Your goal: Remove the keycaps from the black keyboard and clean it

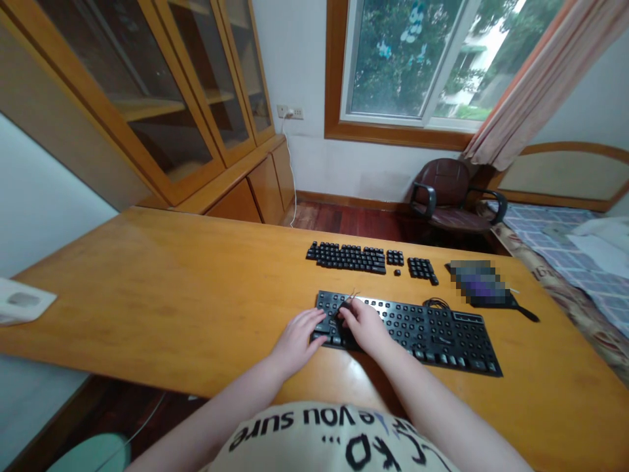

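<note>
On the desk (171, 288) I see the keyboard (432, 331) nearest me, with my left hand (297, 341) and right hand (366, 324) side by side on its left end. Loose keycaps (346, 257) lie in rows behind it. An office chair (449, 196) stands beyond the desk, a cabinet (187, 98) far left, and a bed (565, 262) to the right.

1. The left hand (299, 339) and right hand (364, 326) hide the keyboard's (432, 331) 9 o'clock end; their grip is unclear.
2. A patch (479, 283) at the keyboard's 2 o'clock is blurred out.
3. A white object (22, 301) at the surface's (171, 295) 9 o'clock is cut off by the edge.
</note>
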{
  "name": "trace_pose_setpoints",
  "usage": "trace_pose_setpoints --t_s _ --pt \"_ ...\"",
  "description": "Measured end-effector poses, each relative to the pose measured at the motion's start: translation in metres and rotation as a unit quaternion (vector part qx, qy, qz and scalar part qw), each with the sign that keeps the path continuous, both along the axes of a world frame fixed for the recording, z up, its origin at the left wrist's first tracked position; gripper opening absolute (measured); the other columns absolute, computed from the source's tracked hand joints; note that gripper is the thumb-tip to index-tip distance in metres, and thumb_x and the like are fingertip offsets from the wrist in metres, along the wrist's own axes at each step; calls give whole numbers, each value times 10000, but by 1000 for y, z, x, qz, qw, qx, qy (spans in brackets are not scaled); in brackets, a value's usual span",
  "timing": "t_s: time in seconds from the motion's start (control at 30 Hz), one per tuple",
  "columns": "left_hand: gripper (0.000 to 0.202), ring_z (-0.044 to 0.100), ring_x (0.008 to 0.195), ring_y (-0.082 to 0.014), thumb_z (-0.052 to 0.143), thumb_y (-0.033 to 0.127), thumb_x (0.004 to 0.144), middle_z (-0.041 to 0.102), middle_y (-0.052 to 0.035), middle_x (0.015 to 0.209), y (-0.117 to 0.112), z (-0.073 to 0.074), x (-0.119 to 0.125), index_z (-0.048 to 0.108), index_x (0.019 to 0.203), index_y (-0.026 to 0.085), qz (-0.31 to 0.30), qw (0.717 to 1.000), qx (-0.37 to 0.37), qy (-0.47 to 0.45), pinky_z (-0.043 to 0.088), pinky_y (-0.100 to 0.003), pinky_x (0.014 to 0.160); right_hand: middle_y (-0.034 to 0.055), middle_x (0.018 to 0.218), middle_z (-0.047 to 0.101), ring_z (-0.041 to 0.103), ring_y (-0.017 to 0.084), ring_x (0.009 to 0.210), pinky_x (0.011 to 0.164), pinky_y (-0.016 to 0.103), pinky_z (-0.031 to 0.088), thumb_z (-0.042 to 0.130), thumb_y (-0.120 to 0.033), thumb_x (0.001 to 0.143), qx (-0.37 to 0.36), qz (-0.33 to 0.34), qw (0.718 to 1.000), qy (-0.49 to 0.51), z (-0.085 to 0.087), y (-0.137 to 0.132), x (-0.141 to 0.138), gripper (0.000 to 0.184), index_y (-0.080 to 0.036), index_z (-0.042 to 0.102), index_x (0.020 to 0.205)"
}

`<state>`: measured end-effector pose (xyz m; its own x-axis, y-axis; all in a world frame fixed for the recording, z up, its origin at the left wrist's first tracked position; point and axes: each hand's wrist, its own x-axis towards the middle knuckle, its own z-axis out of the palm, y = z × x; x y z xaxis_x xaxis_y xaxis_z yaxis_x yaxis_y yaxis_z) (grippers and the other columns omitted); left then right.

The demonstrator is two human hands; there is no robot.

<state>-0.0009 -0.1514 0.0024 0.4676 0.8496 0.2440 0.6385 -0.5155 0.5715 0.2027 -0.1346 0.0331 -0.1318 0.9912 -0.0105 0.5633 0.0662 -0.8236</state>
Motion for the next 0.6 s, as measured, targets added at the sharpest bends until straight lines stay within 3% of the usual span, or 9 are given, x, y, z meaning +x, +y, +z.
trace_pose_setpoints --t_s 0.2,0.4,0.6 --pt "389 500 1154 -239 563 310 833 582 -83 1214 7 -2 2 529 1212 226 10 1000 4 -24 410 -455 997 32 706 672 649 182 628 577 278 488 447 -315 872 -16 -47 993 103 -17 -1 -7 152 -204 524 803" --pt "389 507 1147 -237 589 306 813 595 -79 1200 5 1 1 546 1191 224 6 1000 -4 -21 411 -453 998 45 721 660 621 187 663 594 275 458 444 -304 888 41 18 999 -1 -15 -10 -7 185 -198 535 766" --pt "357 528 1125 -228 583 267 816 626 -62 1166 6 1 1 563 1170 231 -15 1000 7 -15 412 -451 995 63 775 659 609 188 717 650 281 462 451 -282 896 114 94 987 -58 -11 -15 -6 178 -187 575 811"
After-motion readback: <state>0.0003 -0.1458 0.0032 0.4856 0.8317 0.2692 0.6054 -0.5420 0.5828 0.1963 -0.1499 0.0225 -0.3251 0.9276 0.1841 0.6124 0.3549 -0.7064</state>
